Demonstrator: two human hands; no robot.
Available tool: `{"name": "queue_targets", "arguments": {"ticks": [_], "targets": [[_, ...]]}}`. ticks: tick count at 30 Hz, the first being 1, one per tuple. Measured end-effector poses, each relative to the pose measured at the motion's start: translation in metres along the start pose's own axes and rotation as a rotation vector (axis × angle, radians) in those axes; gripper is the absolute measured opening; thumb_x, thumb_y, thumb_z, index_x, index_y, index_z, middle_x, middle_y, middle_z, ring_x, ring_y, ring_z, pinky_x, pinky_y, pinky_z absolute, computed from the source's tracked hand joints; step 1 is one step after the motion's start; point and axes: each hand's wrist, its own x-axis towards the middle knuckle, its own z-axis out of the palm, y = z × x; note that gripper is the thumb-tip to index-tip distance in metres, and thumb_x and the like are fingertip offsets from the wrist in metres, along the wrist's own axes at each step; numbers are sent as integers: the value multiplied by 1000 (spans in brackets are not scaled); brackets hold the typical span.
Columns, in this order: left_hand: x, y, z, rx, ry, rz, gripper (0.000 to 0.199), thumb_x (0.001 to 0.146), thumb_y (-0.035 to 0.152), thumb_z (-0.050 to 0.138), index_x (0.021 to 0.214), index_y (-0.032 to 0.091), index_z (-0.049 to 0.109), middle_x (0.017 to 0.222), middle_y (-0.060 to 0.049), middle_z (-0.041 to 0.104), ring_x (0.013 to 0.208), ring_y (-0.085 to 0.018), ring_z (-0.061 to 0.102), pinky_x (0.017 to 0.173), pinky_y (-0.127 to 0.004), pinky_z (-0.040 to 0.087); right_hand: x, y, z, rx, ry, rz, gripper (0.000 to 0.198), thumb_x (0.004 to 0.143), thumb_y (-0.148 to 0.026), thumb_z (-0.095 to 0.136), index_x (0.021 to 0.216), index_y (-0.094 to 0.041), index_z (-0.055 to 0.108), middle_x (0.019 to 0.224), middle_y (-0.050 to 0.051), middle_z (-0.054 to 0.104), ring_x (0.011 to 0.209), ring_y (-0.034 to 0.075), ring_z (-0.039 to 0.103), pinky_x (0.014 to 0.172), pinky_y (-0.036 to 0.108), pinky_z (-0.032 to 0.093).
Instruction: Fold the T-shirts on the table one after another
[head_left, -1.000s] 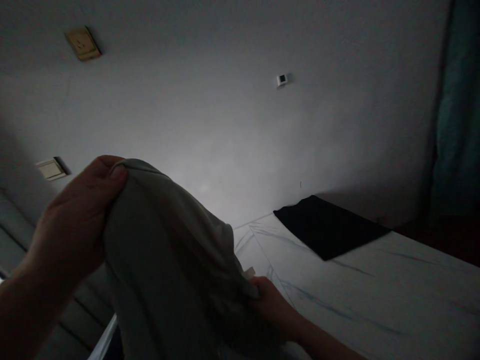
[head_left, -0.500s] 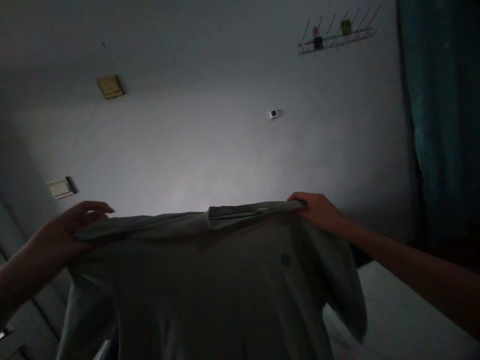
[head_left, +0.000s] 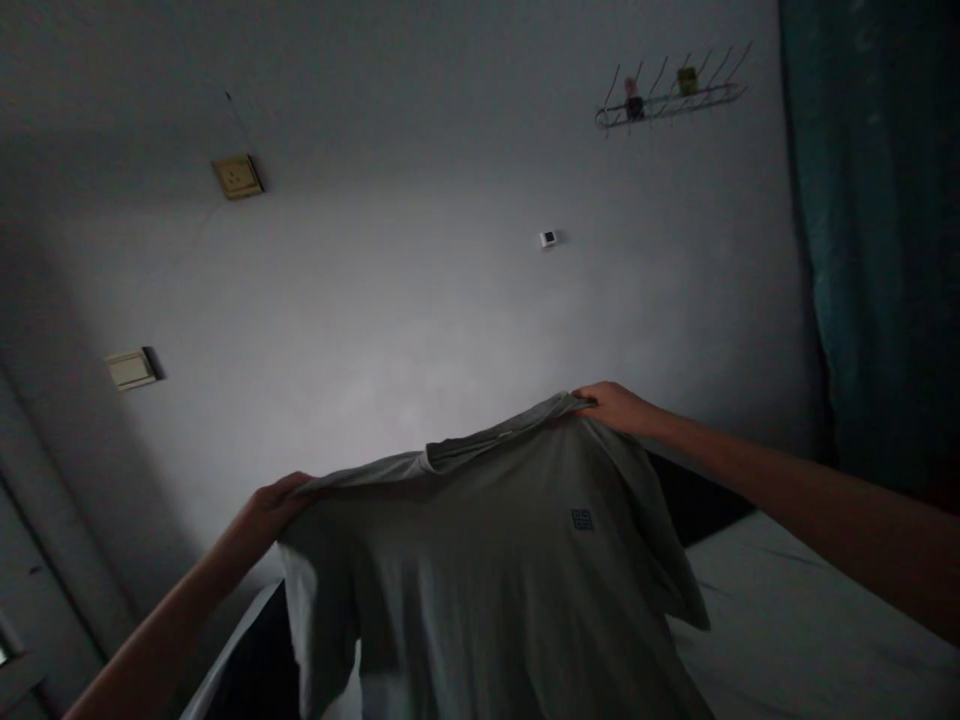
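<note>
A grey-green T-shirt (head_left: pixel 480 560) hangs spread out in front of me, its neckline along the top and a small dark square emblem (head_left: pixel 582 520) on the chest. My left hand (head_left: pixel 274 508) is closed on the shoulder at the left. On the other side, my right hand (head_left: pixel 611 408) pinches the opposite shoulder, held higher, so the top edge slopes up to the right. Both short sleeves droop below the hands. The bottom of the shirt runs out of view.
A bed with a pale sheet (head_left: pixel 810 610) lies behind the shirt at the right. On the wall are a socket (head_left: pixel 238 177), a switch (head_left: pixel 131 369), a small white device (head_left: pixel 548 239) and a wire hook rack (head_left: pixel 675 103). A teal curtain (head_left: pixel 862 230) hangs at the far right.
My left hand has moved right and downward, closing its fingers on the shirt's shoulder. The shirt's left side has come inward and dropped; my right hand has barely shifted.
</note>
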Motion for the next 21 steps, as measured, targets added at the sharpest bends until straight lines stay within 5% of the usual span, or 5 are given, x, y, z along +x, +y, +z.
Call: {"name": "queue_targets", "arguments": {"ticks": [8, 11, 14, 17, 21], "targets": [[17, -21, 40, 261, 3, 110, 13, 52, 24, 40, 55, 21, 52, 54, 2, 53, 63, -17, 50, 62, -28, 37, 25, -24, 27, 290, 33, 120, 16, 74, -27, 55, 65, -19, 65, 65, 1, 67, 67, 18, 61, 61, 26, 45], [15, -27, 55, 137, 4, 134, 7, 50, 22, 39, 55, 21, 44, 53, 4, 42, 59, -14, 43, 58, -26, 32, 25, -40, 39, 516, 30, 227, 13, 74, -26, 55, 72, -18, 65, 69, 2, 68, 65, 17, 61, 59, 26, 46], [6, -24, 59, -55, -145, 155, 21, 61, 25, 45, 75, 19, 60, 62, 3, 49, 62, -15, 47, 58, -25, 36, 23, -55, 45, 672, 24, 293, 14, 73, -28, 57, 77, -17, 67, 71, 3, 69, 65, 18, 62, 59, 27, 48], [-5, -22, 58, 35, -306, 214, 35, 72, 38, 59, 102, 23, 71, 75, 0, 58, 70, -17, 54, 65, -27, 42, 21, -60, 43, 718, 30, 280, 16, 70, -29, 62, 79, -17, 69, 76, 4, 71, 70, 18, 63, 63, 27, 49], [-13, -39, 54, 197, -263, 224, 26, 72, 46, 66, 85, 27, 79, 70, -3, 64, 70, -20, 59, 69, -29, 46, 21, -50, 34, 676, 48, 239, 19, 65, -33, 67, 75, -17, 68, 73, 2, 68, 68, 17, 61, 62, 26, 46]]}}
